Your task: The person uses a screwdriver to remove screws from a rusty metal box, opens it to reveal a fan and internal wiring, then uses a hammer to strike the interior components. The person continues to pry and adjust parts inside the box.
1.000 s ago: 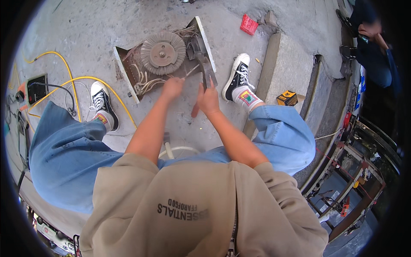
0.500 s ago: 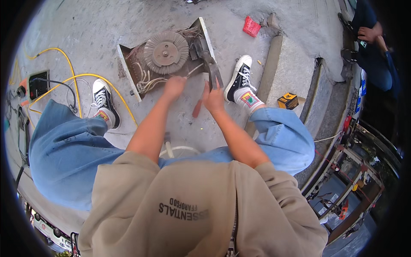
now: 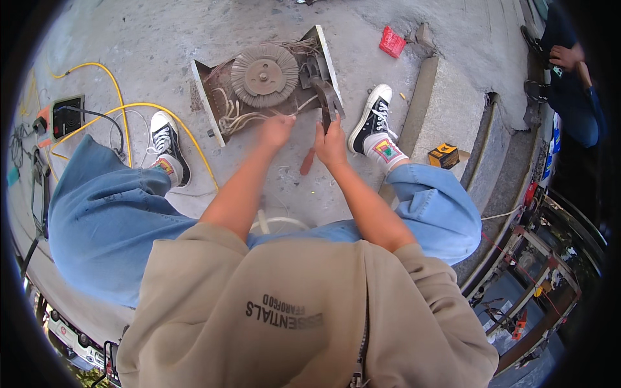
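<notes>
Item: opened metal casing [image 3: 210,107], shallow, box-shaped, rusty brown inside with pale rims, lying on the concrete floor [image 3: 149,45] between our two feet. Inside it we see a round, ribbed, grey winding disc [image 3: 264,74] and a bundle of pale loose wires [image 3: 236,119] at its near edge.

Our left hand [image 3: 276,129] rests at the near rim of the casing, fingers curled down among the wires; whether they pinch one we cannot tell. Our right hand [image 3: 331,143] is wrapped around a tool with a red handle [image 3: 308,161], whose dark metal head [image 3: 325,97] reaches into the casing's right end.

Surroundings: black-and-white canvas shoes, the left [image 3: 169,145] just beside the casing's left corner, the right [image 3: 372,119] close by its right side. A yellow cable [image 3: 116,90] curves over the floor past our left shoe, near a black box with an orange edge [image 3: 65,118]. A small red packet [image 3: 392,42] lies well beyond the casing. A stone kerb [image 3: 440,103] runs along our right; against it sits a small yellow-and-black box [image 3: 444,155]. Another person in dark blue [image 3: 576,84] sits at the far right.
</notes>
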Demonstrator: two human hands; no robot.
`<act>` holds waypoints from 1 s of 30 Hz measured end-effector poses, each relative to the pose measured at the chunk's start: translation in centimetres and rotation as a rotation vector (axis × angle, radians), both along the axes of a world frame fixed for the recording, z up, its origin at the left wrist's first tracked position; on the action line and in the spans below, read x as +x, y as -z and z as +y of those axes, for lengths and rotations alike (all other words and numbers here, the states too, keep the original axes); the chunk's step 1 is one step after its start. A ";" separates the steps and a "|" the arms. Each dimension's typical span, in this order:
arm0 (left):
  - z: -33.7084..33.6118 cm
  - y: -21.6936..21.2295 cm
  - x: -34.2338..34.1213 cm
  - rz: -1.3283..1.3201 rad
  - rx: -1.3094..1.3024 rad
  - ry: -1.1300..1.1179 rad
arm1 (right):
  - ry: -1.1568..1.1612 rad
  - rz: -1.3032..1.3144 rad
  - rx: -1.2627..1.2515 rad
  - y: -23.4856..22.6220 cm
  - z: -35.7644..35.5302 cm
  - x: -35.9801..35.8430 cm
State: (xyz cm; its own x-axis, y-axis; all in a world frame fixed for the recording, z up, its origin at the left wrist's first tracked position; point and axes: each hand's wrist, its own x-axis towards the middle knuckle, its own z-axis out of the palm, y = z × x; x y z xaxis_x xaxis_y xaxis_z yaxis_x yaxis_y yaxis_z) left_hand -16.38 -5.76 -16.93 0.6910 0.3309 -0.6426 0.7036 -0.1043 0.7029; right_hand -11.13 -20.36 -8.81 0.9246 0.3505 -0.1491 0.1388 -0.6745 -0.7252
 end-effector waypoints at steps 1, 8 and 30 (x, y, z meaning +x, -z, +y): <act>-0.3 0.0 -0.6 -0.031 -0.050 -0.067 | -0.008 -0.019 0.028 -0.2 0.3 0.2; -2.6 -2.8 -5.1 -0.010 -0.054 -0.458 | -0.007 0.241 -0.181 3.9 -0.7 -2.0; 8.3 -7.6 -11.6 -0.087 0.384 -0.265 | -0.263 0.226 0.045 -2.3 9.1 -9.2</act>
State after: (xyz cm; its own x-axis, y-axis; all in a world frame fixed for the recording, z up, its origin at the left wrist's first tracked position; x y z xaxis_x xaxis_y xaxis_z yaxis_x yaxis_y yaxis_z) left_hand -27.97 2.55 -9.36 0.5966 0.7054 -0.3827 0.6810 -0.1926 0.7065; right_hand -20.31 -11.24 -6.55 0.7469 0.5834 -0.3190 0.1360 -0.6037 -0.7855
